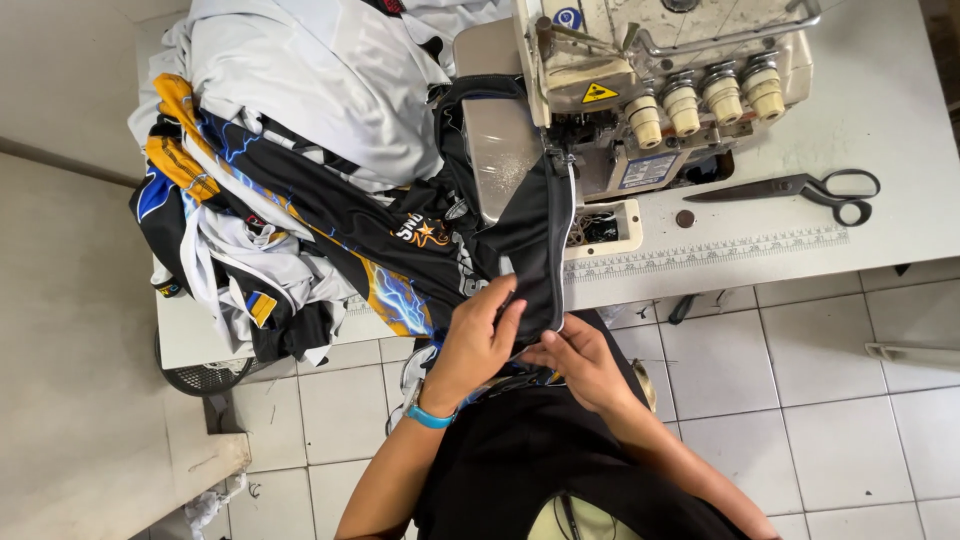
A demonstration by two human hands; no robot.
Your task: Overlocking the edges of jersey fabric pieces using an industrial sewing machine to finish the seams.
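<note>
Here, my left hand (478, 340) and my right hand (578, 362) meet at the near edge of the desk (880, 110), both closed on the same piece: a black fabric panel (535, 255) edged with white piping (570, 250). The left grip pinches the panel's lower end from the left; the right grip pinches the piped edge just beside it, fingers clenched on the cloth. The panel runs from my hands up to the presser foot area of the overlock sewing machine (640, 110), where its far end lies under the machine head. Judging from this layout, the seam is at an early stage: most of the panel's length hangs on my side of the needle, so the bulk of the stitching appears to remain. I cannot tell whether the needle is running. To the left, a pile of printed jersey pieces (300, 200) in black, white, orange and blue covers the desk, touching the machine's side; whether these are finished or waiting cannot be read. Black-handled scissors (800, 187) lie on the desk to the right of the machine, well apart from both hands, untouched.
</note>
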